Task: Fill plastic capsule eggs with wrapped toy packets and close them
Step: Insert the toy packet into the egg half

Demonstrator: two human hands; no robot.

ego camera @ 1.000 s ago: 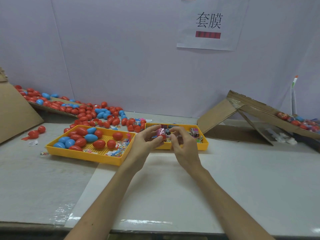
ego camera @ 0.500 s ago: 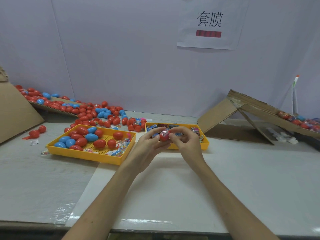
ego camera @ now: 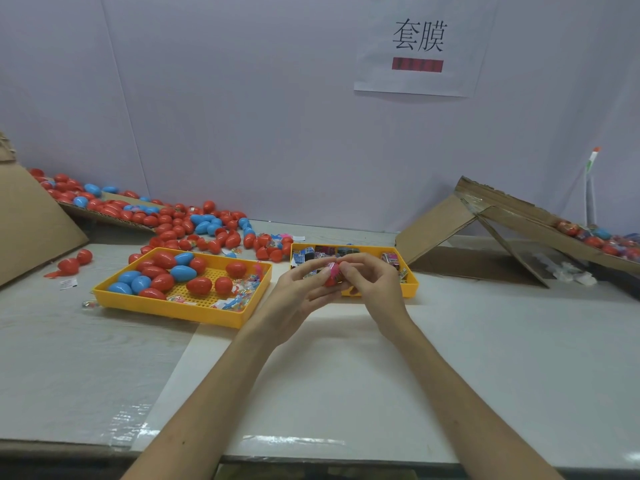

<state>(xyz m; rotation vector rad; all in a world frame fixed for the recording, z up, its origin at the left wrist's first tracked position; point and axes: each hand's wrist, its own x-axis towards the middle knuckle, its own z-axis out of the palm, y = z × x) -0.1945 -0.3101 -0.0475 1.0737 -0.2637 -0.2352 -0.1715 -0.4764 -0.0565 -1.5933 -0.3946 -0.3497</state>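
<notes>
— Over the near rim of the packet tray [ego camera: 410, 289], what have the two hands got?
— A red capsule egg [ego camera: 329, 281], held in the air just in front of that tray. The left hand [ego camera: 294, 296] grips it from the left, thumb on top and fingers curled beneath.
— And the other?
— The right hand [ego camera: 374, 285] meets it from the right, fingers bent close. Its thumb and forefinger pinch a pink wrapped packet [ego camera: 334, 269] at the egg's top. Whether the egg is closed I cannot tell.
— What lies left of the packet tray?
— The egg tray [ego camera: 173, 310], just beside it, holding red and blue eggs and some packets. Behind the packet tray and to its left, loose eggs [ego camera: 194, 230] spread along the wall.
— And to its right?
— A cardboard ramp [ego camera: 443, 220], near its far right corner.
</notes>
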